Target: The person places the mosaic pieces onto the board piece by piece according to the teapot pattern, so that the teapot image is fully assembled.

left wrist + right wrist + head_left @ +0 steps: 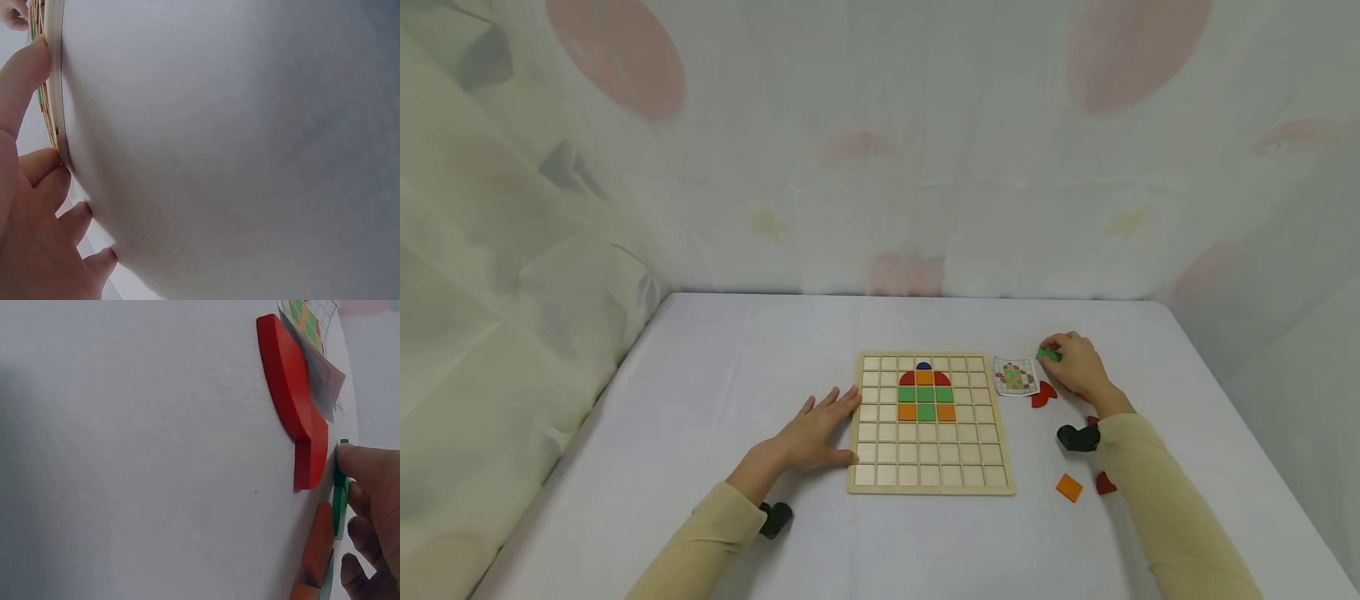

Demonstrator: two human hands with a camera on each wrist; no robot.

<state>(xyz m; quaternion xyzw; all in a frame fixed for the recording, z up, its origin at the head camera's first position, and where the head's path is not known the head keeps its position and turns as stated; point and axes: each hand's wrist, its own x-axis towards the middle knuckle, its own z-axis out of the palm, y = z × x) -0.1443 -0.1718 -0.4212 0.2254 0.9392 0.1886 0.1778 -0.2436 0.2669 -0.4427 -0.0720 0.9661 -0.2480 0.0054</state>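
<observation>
A wooden grid board (932, 490) lies flat on the table. Blue, red, orange and green tiles sit in its upper middle squares, among them a blue half-round tile (923, 366) at the top. My left hand (816, 433) is spread beside the board, its thumb and forefinger touching the left edge; the left wrist view shows this thumb (34, 65) against the rim. Beyond the printed pattern card (1002, 388), my right hand (1081, 367) pinches a green tile (1048, 354) between thumb and fingers. In the right wrist view, that green tile (339, 503) appears nearly edge-on.
Red curved tiles (1042, 395) lie by the card's lower right corner. Orange tiles (319, 540) are near the right hand. Closer in, an orange square tile (1069, 487) and a red tile (1105, 482) lie beside the right forearm. Patterned cloth (760, 192) hangs behind the table.
</observation>
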